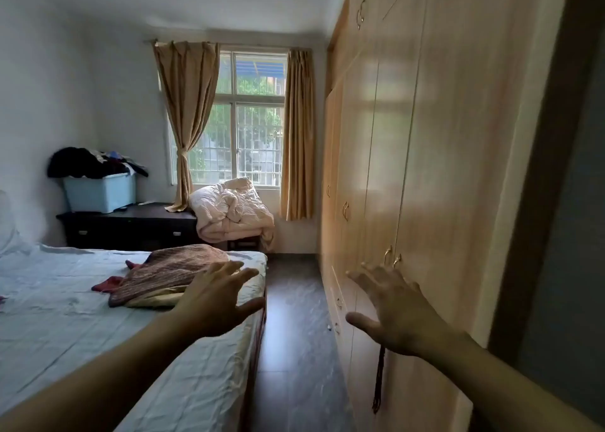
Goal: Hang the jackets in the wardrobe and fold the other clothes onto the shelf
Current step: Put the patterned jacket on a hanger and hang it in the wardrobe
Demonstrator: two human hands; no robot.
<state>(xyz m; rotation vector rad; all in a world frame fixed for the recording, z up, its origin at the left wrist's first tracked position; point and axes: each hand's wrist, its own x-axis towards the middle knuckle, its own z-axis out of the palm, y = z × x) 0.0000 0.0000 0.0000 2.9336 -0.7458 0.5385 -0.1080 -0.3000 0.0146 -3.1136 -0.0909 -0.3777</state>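
A tall light-wood wardrobe (409, 156) runs along the right wall with all its doors closed. Two small brass handles (392, 256) sit just above my right hand (397, 310), which is stretched out with fingers spread, holding nothing. My left hand (214, 300) is also spread and empty, above the bed's near corner. A heap of dark clothes (88, 164) fills a light blue tub (101, 194) on a dark dresser at the far left. A reddish knitted garment (163, 276) lies crumpled on the bed.
The bed (82, 317) with a pale blue sheet fills the left. A narrow dark floor aisle (294, 333) runs between bed and wardrobe. A bundled pink quilt (234, 213) sits under the curtained window (248, 120). A dark tassel (379, 382) hangs on a lower wardrobe door.
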